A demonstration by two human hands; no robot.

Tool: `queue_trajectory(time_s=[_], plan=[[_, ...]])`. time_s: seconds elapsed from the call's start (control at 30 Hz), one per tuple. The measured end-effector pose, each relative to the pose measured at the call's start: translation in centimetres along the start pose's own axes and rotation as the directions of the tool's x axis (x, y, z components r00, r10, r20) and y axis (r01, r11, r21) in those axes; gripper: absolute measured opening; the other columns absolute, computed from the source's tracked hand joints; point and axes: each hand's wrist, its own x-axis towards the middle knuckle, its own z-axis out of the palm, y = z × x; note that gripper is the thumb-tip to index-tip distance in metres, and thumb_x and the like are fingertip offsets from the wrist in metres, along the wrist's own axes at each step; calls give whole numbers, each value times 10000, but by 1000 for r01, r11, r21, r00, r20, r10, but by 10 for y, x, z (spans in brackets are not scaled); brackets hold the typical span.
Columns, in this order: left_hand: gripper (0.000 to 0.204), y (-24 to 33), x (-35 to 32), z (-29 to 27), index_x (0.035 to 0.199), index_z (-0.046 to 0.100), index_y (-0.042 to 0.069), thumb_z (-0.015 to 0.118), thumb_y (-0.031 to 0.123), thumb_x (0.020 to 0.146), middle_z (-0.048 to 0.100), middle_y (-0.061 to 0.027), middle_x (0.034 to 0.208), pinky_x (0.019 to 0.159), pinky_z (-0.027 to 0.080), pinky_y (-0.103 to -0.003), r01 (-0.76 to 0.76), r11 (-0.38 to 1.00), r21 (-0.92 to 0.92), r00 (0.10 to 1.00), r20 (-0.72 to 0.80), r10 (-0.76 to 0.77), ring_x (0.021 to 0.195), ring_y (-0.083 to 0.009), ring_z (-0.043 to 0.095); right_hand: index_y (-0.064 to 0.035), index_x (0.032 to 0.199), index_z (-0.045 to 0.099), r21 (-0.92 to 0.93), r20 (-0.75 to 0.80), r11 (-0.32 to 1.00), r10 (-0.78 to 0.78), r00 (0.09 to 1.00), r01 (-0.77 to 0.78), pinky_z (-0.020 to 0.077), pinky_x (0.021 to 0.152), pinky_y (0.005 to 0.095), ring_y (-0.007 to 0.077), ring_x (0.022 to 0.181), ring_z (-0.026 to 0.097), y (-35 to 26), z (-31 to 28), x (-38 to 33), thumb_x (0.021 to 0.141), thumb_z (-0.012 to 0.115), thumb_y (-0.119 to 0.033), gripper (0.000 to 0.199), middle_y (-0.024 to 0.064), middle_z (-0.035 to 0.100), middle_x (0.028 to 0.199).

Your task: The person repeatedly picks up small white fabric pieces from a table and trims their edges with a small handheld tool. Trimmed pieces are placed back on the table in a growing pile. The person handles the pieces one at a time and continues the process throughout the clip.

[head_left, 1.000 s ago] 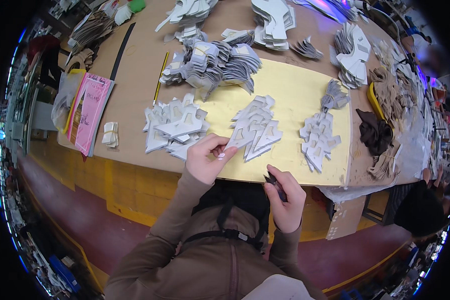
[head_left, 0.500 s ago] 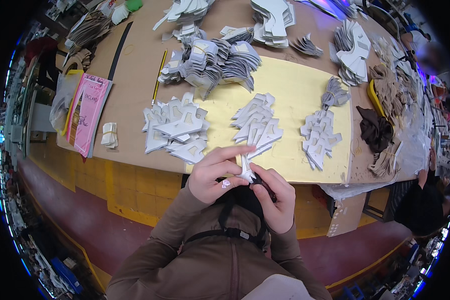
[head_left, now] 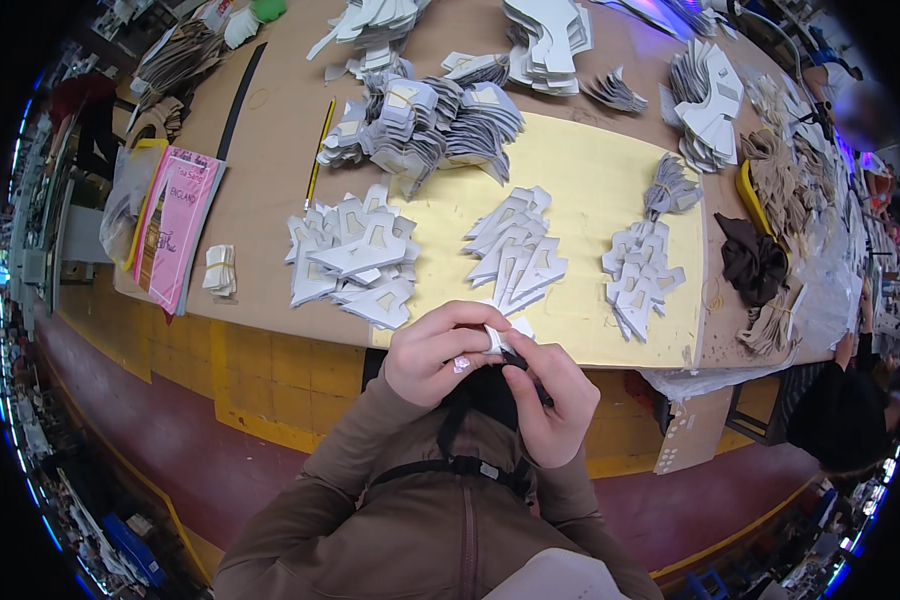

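Just off the table's near edge, my left hand (head_left: 435,352) pinches a small white cut piece (head_left: 497,341), its fingers curled around it. My right hand (head_left: 552,400) is closed on a slim dark tool (head_left: 513,358), whose kind I cannot make out. Its fingertips meet the white piece and nearly touch my left ones. Beyond the hands, a fanned stack of white cut pieces (head_left: 515,250) lies on a yellow sheet (head_left: 570,335). More white pieces lie in a heap (head_left: 355,250) to the left and another heap (head_left: 642,275) to the right.
A pink notebook (head_left: 178,225) and a small banded bundle (head_left: 219,270) lie at the left. Bundles of grey-white pieces (head_left: 415,120) stand farther back, near a yellow pencil (head_left: 320,150). At the right are dark fabric (head_left: 750,255), beige pieces (head_left: 775,180) and a person (head_left: 845,415).
My left fingers have curled in from a stretched position and sit slightly lower over the white piece. The right hand has turned a little and still grips the dark tool.
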Motion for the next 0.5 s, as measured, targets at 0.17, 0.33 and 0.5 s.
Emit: queue_trajectory(time_s=[0.17,0.33,0.5], plan=[[118,0,-4,3,868,641,-26,681,-80,771,657,-136,1086,760,559,-320,-13,999,31,1000,-23,13,919,-245,674,-1,1193,680,0,-5,999,-36,999,36,473,585,259,163,638,589,0,-1,-1,816,698,61,383,105,634,832],[140,2,-5,3,869,654,-12,693,-67,746,663,-130,1084,785,552,-328,-59,993,98,997,-41,63,947,-253,667,3,1190,683,-7,9,999,-40,999,40,475,585,260,170,641,597,-2,-3,-3,808,698,67,388,107,637,838],[160,3,-5,5,881,662,-10,692,-66,734,665,-128,1087,786,548,-329,-108,981,159,992,-45,116,955,-259,663,-5,1167,698,-34,-49,996,-89,995,87,471,563,265,182,615,592,-1,0,-2,783,704,80,393,102,637,832]])
